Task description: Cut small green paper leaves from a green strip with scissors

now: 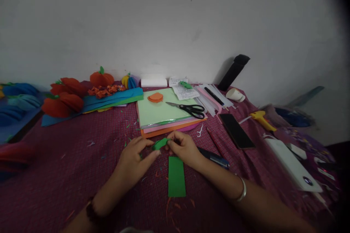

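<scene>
Between my two hands I hold a small folded piece of green paper [160, 143]. Thumb and fingers of my left hand [137, 156] close on its left end. My right hand [183, 147] pinches its right end with the fingertips. A flat green paper rectangle [177, 177] lies on the cloth just below my right hand. Beyond the hands is a stack of coloured paper sheets [153, 114], with black-handled scissors [191, 109] and an orange paper cutout [155, 97] on top.
Orange paper pumpkins [62, 103] stand at the left, beside blue sheets [115, 100]. On the right lie a phone [236, 131], a yellow glue gun [262, 120], a white power bank [292, 164] and a stapler [214, 157] near my right wrist. Paper scraps dot the purple cloth [90, 167].
</scene>
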The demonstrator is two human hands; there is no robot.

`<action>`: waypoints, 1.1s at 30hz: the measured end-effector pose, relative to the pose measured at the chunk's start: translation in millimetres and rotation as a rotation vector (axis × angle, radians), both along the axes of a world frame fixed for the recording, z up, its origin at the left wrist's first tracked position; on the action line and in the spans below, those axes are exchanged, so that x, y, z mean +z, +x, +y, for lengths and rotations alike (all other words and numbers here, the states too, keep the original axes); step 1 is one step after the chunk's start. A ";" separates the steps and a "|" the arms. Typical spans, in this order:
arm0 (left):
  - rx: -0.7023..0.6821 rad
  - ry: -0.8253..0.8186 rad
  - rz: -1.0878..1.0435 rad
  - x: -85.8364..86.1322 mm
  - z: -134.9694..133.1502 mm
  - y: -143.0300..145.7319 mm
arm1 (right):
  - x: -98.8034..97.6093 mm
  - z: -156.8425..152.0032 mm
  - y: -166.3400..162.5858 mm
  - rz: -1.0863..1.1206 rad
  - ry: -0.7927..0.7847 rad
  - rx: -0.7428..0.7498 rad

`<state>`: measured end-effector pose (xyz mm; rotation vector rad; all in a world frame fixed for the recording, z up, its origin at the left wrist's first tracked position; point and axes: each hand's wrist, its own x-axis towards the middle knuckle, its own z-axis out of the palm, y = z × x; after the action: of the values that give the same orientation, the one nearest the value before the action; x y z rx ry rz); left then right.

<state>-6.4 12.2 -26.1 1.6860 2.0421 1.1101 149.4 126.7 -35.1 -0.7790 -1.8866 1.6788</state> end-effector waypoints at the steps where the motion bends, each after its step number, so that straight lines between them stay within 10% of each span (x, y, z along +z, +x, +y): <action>1: -0.002 0.000 0.014 -1.4 0.2 1.3 | 0.7 -1.5 0.0 0.000 0.002 0.013; 16: -0.190 0.249 0.364 3.6 -6.7 2.5 | 25.1 -0.2 19.7 -0.202 0.575 0.116; 25: -0.158 -0.058 -0.358 10.3 -6.4 16.8 | 18.4 -8.7 9.7 0.022 -0.076 0.109; 33: -0.120 0.016 -0.344 3.3 -7.3 20.5 | 20.7 -9.8 12.5 0.029 -0.150 0.098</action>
<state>14.1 5.0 -22.8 1.4811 1.7030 1.2762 161.9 116.9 -14.4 -0.7257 -1.8215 1.8999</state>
